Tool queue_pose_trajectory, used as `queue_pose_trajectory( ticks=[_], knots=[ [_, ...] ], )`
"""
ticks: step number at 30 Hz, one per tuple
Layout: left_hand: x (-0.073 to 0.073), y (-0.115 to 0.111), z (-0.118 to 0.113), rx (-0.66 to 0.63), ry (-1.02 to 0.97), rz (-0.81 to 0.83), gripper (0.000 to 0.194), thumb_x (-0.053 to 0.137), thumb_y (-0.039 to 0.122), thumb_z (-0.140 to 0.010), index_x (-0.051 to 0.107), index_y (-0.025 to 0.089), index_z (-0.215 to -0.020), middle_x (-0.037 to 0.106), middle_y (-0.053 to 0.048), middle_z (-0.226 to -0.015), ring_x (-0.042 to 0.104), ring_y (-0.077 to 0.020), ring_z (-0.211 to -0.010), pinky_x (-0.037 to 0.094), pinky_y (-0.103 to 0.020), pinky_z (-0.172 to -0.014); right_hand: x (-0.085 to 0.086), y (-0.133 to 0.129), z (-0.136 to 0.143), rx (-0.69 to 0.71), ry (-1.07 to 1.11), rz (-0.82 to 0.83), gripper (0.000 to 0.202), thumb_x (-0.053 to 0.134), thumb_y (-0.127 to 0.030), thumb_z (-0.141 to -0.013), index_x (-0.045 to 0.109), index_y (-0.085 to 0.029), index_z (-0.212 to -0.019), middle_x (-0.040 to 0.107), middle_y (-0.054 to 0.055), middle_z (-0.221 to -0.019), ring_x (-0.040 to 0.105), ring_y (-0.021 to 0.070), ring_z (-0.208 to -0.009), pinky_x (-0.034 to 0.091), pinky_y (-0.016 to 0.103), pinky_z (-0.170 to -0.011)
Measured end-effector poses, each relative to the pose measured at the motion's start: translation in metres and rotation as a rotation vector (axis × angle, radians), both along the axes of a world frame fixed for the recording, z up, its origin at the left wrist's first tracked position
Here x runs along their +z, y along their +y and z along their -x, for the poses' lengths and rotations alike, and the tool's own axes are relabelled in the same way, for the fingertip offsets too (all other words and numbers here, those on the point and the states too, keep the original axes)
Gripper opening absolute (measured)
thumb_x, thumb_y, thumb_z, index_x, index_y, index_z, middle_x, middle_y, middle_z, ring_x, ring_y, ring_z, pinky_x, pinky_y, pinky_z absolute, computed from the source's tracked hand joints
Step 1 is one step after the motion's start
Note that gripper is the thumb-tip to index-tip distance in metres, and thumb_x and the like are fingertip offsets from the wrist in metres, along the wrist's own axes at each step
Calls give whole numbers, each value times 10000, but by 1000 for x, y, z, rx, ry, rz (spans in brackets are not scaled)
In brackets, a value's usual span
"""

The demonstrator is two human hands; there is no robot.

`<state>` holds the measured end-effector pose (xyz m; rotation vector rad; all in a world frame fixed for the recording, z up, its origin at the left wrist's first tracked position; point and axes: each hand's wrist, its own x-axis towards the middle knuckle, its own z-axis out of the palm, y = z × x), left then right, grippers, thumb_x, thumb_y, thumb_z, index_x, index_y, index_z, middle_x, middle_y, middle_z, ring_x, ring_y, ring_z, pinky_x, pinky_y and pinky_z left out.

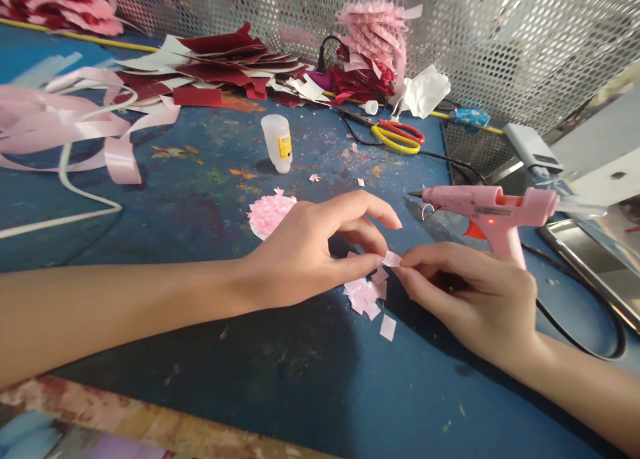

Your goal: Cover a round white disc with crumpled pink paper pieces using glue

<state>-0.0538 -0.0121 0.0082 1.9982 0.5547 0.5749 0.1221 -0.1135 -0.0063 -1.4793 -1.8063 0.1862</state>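
A small pink paper-like square (391, 259) is held up between both hands. My right hand (470, 302) pinches its right end between thumb and forefinger. The thumb and a bent finger of my left hand (320, 239) close on its left end, while the left index finger arches above. Just below lies a loose pile of pink squares (366, 295), with a single square (388, 327) apart from it. Beyond my left wrist rests a round piece covered in pink ruffles (270, 212), partly hidden by the hand.
A pink hot glue gun (487, 204), its light lit, lies at right with a black cable. Farther back are a white bottle (277, 144), scissors (400, 138), red and white sheets (215, 66) and stacked pink ruffles (374, 36). Pink ribbon (60, 122) lies left; perforated metal (490, 39) borders the back.
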Motion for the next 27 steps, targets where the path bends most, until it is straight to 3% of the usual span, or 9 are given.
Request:
queue_pose_trajectory(
  ticks=[12,17,27],
  knots=[
    [-3,-8,-1,15,30,-107,298,622,165,-713,555,241,-993,678,54,-763,625,-101,-660,482,-209,-666,1,2,1,107,-41,-9,82,596,-160,-796,620,-212,-738,572,-69,-506,475,45,-405,378,160,-392],
    [0,-6,-1,-86,55,-130,248,610,154,-717,551,226,-948,660,53,-750,587,-79,-602,474,-194,-634,0,1,2,131,-71,-31,77,582,-142,-797,613,-199,-756,572,-63,-511,474,43,-420,384,152,-421],
    [-9,-19,-3,-40,39,-498,121,506,124,-773,528,226,-835,603,31,-681,570,-109,-622,439,-221,-618,-5,-1,1,189,-149,-67,122,546,-195,-842,562,-205,-722,513,-48,-520,448,66,-447,363,189,-447]
  ],
)
